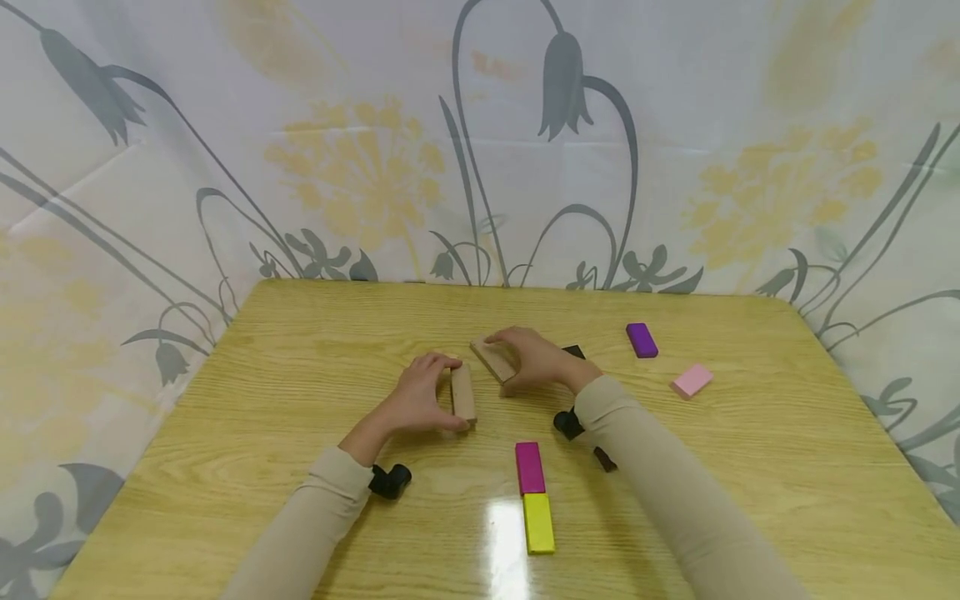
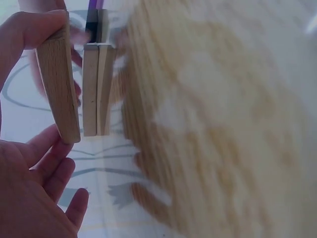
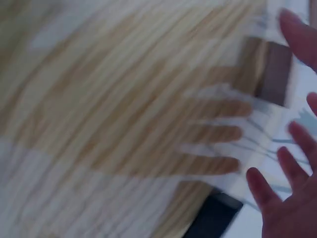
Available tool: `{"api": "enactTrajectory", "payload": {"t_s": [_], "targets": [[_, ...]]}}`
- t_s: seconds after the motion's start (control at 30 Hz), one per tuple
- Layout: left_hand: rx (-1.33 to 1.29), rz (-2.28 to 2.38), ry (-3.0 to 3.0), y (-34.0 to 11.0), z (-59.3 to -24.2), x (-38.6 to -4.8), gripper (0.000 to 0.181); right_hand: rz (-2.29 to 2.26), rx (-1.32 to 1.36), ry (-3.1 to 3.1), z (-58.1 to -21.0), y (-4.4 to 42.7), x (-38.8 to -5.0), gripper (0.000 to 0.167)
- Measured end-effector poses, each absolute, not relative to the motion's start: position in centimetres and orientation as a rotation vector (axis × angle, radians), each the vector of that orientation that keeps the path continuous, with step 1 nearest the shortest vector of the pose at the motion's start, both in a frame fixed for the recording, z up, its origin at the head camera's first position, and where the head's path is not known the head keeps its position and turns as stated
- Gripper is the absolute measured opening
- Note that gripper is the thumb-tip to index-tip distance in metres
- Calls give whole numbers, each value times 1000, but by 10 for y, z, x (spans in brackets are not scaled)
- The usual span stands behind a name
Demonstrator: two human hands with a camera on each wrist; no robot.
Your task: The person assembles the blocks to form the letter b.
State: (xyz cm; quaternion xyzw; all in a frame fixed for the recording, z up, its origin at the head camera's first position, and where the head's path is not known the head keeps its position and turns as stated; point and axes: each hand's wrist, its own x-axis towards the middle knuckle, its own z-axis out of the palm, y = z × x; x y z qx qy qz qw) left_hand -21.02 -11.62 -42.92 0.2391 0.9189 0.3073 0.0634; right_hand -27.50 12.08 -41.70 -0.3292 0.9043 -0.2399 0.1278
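In the head view my left hand [image 1: 423,396] pinches a plain wooden block [image 1: 462,393] by its two ends, between thumb and fingertips. Up close, the left wrist view shows the same long block [image 2: 59,84] with a finger at its lower end. Just to the right, a second wooden block [image 1: 493,360] lies at a slant. My right hand [image 1: 536,360] is around its right side, thumb and fingers apart. From the right wrist view, that hand [image 3: 294,173] has spread fingers and a gap to a brownish block [image 3: 276,74]; I cannot tell whether a fingertip touches it.
A magenta block [image 1: 529,468] and a yellow block [image 1: 538,523] lie end to end nearer me. A black block [image 1: 573,352] is partly behind the right hand, a dark brown one [image 1: 604,458] beside the right sleeve. Purple [image 1: 642,340] and pink [image 1: 692,381] blocks lie farther right.
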Motion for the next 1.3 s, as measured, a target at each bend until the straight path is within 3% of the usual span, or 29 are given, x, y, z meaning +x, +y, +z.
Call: {"api": "enactTrajectory", "payload": {"t_s": [0.1,0.53,1.3], "targets": [[721,929,2772,-117,-429,-209,85,-646,-1050,2553,-421,121,-280,72],[714,937,2748,-119,-429,-206,84,-409,-1130,2568,-413,104,-289,44],[768,924,2804,-102,-428,-207,85,-617,-910,2746,-407,119,-280,53]]}}
